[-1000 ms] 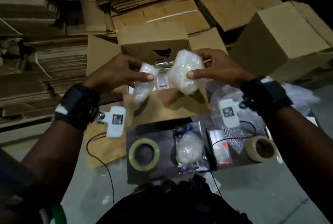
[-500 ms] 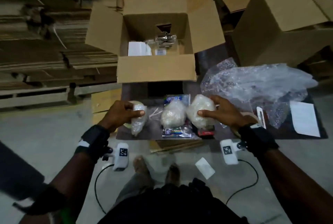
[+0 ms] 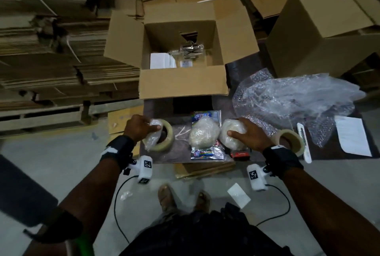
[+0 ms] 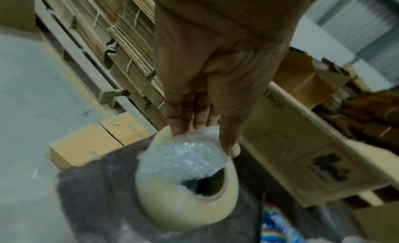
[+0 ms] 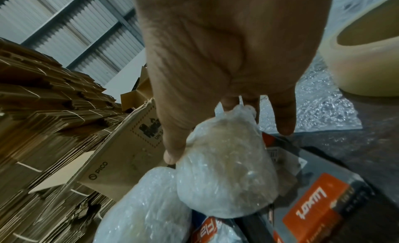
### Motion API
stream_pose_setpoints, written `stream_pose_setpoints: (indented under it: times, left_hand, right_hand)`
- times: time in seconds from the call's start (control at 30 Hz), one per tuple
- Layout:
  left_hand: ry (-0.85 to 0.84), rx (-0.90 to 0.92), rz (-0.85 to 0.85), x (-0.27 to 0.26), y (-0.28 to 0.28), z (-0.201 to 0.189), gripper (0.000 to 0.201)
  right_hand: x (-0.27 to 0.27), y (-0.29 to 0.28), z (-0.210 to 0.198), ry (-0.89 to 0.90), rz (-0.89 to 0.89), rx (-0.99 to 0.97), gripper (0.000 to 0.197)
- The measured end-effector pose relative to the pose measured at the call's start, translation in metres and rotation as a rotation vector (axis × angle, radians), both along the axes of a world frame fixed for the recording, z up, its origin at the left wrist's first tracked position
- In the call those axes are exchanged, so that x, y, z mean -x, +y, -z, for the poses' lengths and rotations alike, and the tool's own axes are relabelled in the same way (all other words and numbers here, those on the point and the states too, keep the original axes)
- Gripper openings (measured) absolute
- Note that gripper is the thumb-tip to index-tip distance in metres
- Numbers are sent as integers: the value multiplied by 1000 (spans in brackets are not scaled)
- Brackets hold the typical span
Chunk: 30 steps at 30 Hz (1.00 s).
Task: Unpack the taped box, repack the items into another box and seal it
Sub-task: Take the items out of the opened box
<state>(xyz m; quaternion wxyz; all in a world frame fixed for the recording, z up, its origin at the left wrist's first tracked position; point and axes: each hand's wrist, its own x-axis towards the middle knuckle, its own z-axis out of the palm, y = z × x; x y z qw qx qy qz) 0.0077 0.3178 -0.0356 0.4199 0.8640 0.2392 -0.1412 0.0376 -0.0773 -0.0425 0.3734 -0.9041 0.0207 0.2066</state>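
Now both bubble-wrapped bundles, held up at the open brown cardboard box point(image 3: 181, 50) a second ago, are coming down in front of it, so unpacking is progressing. The left hand point(image 3: 138, 130) is pinching the small bundle point(image 3: 152, 136) over a clear tape roll point(image 3: 164, 138); the right hand point(image 3: 249, 135) is gripping the rounder bundle point(image 3: 230, 134). Inside the box, white paper point(image 3: 159, 60) and a clear-bagged metal item point(image 3: 190, 50) are waiting.

Open cardboard box point(image 3: 181, 83), flaps spread, stands beyond both grips; a white sheet and clear-wrapped metal item lie inside. Small bubble-wrapped bundle point(image 3: 152, 134) in left grip point(image 3: 139, 130), resting on tape roll point(image 3: 164, 139). Larger bubble-wrapped bundle point(image 3: 231, 134) in right grip point(image 3: 249, 136). Third bundle point(image 3: 203, 133) lies between the grips on a foil packet point(image 3: 206, 151).
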Motion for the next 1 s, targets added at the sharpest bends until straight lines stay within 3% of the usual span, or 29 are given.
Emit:
stream_pose_setpoints:
  times: [0.13, 0.27, 0.4, 0.6, 0.73, 0.83, 1.0]
  left_hand:
    - [9, -79, 32, 6, -7, 1, 35]
    - [-30, -76, 18, 10, -2, 4, 34]
    - [-62, -147, 87, 13, -6, -11, 31]
    - [-272, -150, 255, 2, -30, -86, 32]
    - [-417, -41, 292, -39, -35, -152, 36]
    - [-447, -116, 352, -92, -17, -183, 36]
    - [-226, -113, 500, -199, 26, -181, 30]
  right_hand:
    - [3, 7, -2, -4, -19, -7, 60]
    - [4, 10, -17, 17, 13, 1, 44]
    - [3, 11, -38, -66, 41, 7, 83]
    - [-17, 52, -104, -328, 30, -202, 52]
    - [-54, 95, -158, -380, -15, -214, 48]
    - [-97, 128, -191, -463, -48, -146, 50]
    - [-176, 176, -211, -428, -176, 68, 44]
